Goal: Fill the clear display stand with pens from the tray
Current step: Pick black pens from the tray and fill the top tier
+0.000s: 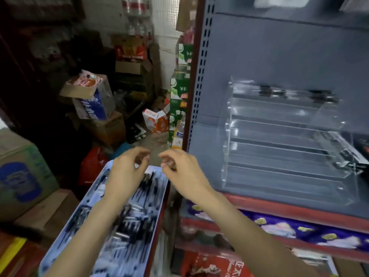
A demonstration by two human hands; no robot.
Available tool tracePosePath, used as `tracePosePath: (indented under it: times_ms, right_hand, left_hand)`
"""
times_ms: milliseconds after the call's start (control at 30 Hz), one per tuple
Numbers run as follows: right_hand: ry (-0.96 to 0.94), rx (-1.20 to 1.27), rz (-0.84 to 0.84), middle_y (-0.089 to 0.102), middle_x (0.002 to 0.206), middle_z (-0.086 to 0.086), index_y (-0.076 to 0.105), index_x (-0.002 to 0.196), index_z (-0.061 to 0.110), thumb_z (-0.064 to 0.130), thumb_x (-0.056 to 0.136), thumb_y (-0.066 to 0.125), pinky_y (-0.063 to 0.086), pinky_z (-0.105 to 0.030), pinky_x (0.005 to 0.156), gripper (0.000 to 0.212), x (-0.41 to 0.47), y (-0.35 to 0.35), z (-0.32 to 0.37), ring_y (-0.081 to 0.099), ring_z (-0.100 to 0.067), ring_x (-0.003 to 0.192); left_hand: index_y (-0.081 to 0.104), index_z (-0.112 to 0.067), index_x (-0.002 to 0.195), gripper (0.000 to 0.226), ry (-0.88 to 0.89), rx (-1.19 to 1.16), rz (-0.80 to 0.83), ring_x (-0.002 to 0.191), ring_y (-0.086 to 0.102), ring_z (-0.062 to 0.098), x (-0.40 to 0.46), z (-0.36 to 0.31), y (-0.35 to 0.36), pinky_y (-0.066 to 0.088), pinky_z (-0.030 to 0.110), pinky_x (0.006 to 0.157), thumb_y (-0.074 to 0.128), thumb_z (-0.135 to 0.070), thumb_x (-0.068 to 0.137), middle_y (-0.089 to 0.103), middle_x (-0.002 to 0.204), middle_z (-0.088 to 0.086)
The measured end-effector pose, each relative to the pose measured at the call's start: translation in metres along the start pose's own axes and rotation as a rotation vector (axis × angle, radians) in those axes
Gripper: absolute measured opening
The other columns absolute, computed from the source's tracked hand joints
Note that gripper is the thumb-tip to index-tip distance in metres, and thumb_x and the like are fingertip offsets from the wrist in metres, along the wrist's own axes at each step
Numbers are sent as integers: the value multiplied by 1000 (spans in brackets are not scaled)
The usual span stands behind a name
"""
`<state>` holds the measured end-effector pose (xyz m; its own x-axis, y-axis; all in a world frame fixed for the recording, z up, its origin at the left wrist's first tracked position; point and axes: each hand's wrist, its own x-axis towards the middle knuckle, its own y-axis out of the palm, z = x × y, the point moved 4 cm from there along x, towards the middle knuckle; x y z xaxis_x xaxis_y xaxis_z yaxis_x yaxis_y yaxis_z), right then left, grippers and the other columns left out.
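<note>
A light blue tray at the lower left holds several black pens, blurred by motion. A clear tiered display stand sits on the grey shelf to the right, and I see no pens in its tiers. My left hand hovers over the far end of the tray with its fingers loosely curled and nothing visible in them. My right hand is just right of it, above the tray's far right corner, with fingers also loosely curled; I see no pen in it.
The stand rests on a shelf with a red front edge and a grey perforated back. Cardboard boxes stand at the left. More boxes and bottles are piled on the floor behind the tray. Purple packets lie on the shelf below.
</note>
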<state>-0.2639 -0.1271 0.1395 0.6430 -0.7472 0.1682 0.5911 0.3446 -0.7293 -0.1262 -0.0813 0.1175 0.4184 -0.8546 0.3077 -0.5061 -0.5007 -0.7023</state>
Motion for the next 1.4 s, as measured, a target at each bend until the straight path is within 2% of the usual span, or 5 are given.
tracePosePath:
  times_ms: [167,467,833,1267,1400]
  right_hand:
    - [142,-79,213,59,116,-11,55,125,11,14,96,47,50,-44,87,30,0,95,1,58,-27,99]
    - [369,-181,383,37,145,-8,38,141,15,20,97,48,40,-30,99,46,-20,190,-46,54,-24,115]
    - [339,-249,324,44,134,-8,44,136,18,22,94,55,46,-40,97,44,-18,217,-55,46,-25,123]
    - [323,-156,221,45,130,-9,48,133,14,20,94,55,37,-32,101,41,-8,205,-50,41,-25,126]
    - [462,249,153,50,127,-6,41,138,13,27,95,52,42,-31,98,46,2,191,-32,50,-20,117]
  left_hand:
    - [64,-12,113,23,-168,21,170,92,64,23,-37,86,-8,43,25,71,55,-15,92,69,106,9]
    - [54,-15,125,34,-212,191,474,112,49,26,-89,184,22,43,40,97,54,-29,94,51,128,5]
    - [66,-18,87,49,-136,408,420,114,34,22,-95,186,33,27,32,99,61,-64,75,39,113,0]
    - [73,-12,82,35,-179,264,478,118,29,23,-81,181,40,25,32,99,58,-43,87,42,127,-1]
    - [66,-3,82,28,-145,-33,444,118,36,23,-70,167,29,26,25,98,59,-29,90,50,119,6]
